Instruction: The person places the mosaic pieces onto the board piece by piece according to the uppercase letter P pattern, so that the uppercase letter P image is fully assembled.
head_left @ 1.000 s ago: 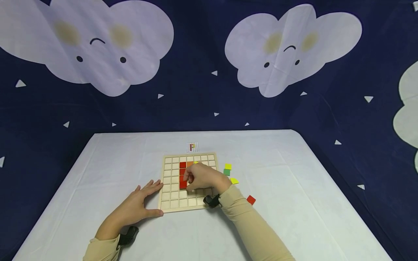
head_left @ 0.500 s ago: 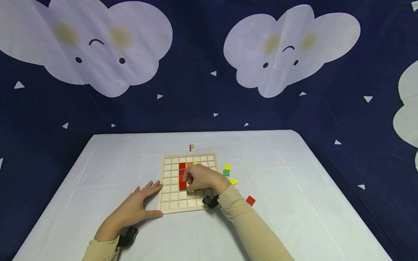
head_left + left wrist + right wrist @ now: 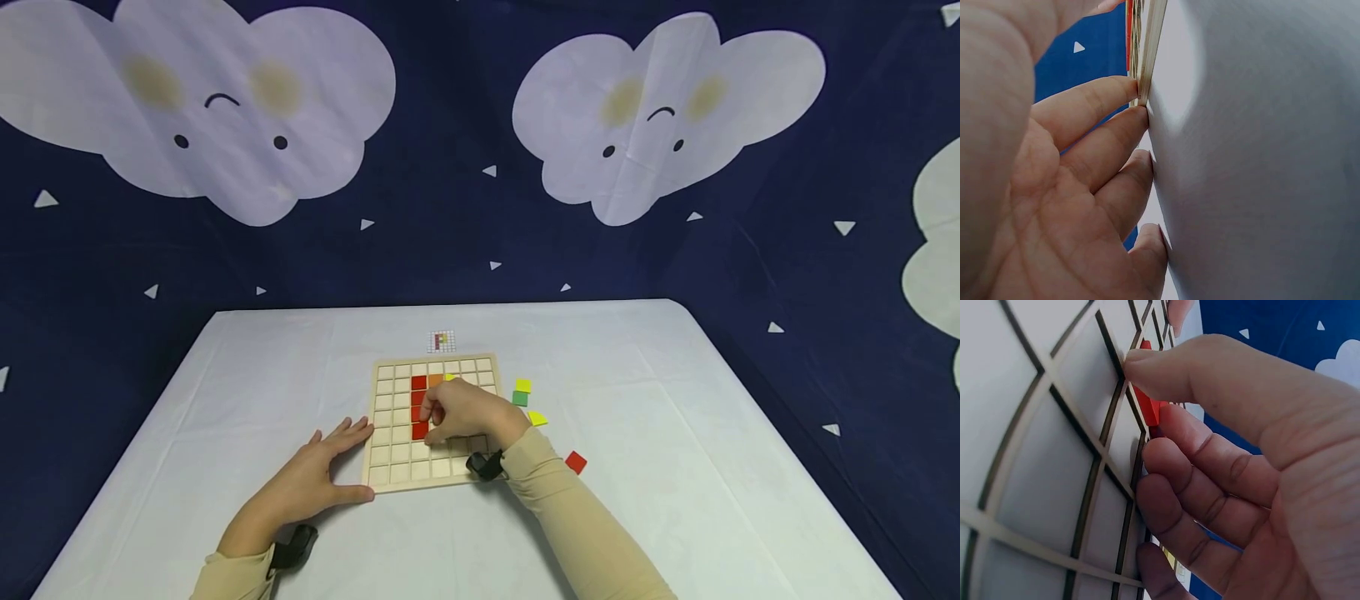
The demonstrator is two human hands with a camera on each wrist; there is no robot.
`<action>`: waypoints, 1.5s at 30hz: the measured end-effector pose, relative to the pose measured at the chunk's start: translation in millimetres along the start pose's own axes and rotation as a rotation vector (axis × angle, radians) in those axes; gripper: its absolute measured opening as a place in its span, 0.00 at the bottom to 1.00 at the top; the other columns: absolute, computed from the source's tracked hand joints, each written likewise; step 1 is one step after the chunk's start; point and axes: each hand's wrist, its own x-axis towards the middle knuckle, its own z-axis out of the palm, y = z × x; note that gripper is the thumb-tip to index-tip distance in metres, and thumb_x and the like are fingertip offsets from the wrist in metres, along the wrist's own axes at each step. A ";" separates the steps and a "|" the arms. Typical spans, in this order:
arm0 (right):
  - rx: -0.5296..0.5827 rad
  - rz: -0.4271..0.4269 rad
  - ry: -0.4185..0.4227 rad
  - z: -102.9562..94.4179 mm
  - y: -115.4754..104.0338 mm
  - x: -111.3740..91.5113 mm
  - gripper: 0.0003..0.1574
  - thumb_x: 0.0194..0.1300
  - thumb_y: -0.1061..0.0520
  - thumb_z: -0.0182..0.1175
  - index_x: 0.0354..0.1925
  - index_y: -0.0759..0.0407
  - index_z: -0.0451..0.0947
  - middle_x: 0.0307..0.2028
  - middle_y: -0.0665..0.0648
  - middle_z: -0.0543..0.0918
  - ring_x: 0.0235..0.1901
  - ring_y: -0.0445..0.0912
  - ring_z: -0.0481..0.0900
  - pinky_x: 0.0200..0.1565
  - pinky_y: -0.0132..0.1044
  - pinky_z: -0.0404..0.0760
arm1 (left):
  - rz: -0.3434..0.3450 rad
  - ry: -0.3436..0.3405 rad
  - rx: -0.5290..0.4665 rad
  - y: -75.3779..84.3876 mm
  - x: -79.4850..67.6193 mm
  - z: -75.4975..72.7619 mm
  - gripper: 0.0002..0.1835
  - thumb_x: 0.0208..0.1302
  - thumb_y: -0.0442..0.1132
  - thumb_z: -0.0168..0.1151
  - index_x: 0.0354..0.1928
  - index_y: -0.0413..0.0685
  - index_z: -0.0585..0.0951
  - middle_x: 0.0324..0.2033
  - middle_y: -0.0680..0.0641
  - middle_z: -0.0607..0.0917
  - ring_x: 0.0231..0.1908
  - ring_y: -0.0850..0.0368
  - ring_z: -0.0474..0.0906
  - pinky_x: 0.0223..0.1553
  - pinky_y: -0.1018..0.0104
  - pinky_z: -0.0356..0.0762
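Note:
A wooden grid board (image 3: pixel 401 472) lies on the table, with a column of red square tiles (image 3: pixel 418 383) set in its cells. An orange tile (image 3: pixel 435 381) and a partly covered yellow tile (image 3: pixel 449 377) sit beside the top of that column. My right hand (image 3: pixel 474 410) pinches the nearest red tile (image 3: pixel 1147 405) of the column between thumb and index finger; its other fingers curl over the board. Cells under the right hand are hidden. My left hand (image 3: pixel 311 471) has its fingers spread, and its fingertips (image 3: pixel 1138 115) touch the board's left edge.
Right of the board lie a loose yellow square (image 3: pixel 522 386), a green square (image 3: pixel 520 398), a yellow rounded piece (image 3: pixel 537 418) and a red square (image 3: pixel 576 462). Behind the board is a small card (image 3: pixel 441 341) with a coloured grid pattern. A white cloth (image 3: pixel 712 500) covers the table.
My right thumb has shifted slightly left and nearer. The nearest red tile sits a touch closer to the near side. My left hand stays at the board's edge.

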 end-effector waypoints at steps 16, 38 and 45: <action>-0.004 -0.030 0.001 -1.5 -1.1 0.3 0.11 0.61 0.61 0.78 0.39 0.53 0.85 0.28 0.45 0.80 0.29 0.37 0.75 0.35 0.27 0.75 | -0.001 -0.001 0.012 -0.6 0.7 -0.4 0.53 0.50 0.56 0.86 0.76 0.41 0.75 0.78 0.38 0.72 0.81 0.29 0.60 0.77 0.19 0.48; -0.017 -0.013 -0.012 -3.4 -5.8 -0.3 0.10 0.62 0.59 0.79 0.39 0.52 0.86 0.29 0.45 0.80 0.30 0.37 0.75 0.35 0.27 0.75 | 0.007 0.005 0.003 0.3 0.6 -1.8 0.52 0.50 0.56 0.86 0.75 0.42 0.76 0.78 0.39 0.73 0.81 0.30 0.61 0.78 0.20 0.48; -0.014 -0.014 -0.007 -2.2 -6.0 -1.2 0.11 0.62 0.58 0.80 0.39 0.52 0.86 0.28 0.45 0.80 0.29 0.37 0.75 0.35 0.27 0.75 | -0.002 0.000 -0.001 0.0 -0.6 -1.4 0.52 0.50 0.56 0.86 0.75 0.42 0.76 0.78 0.39 0.72 0.81 0.30 0.60 0.78 0.20 0.48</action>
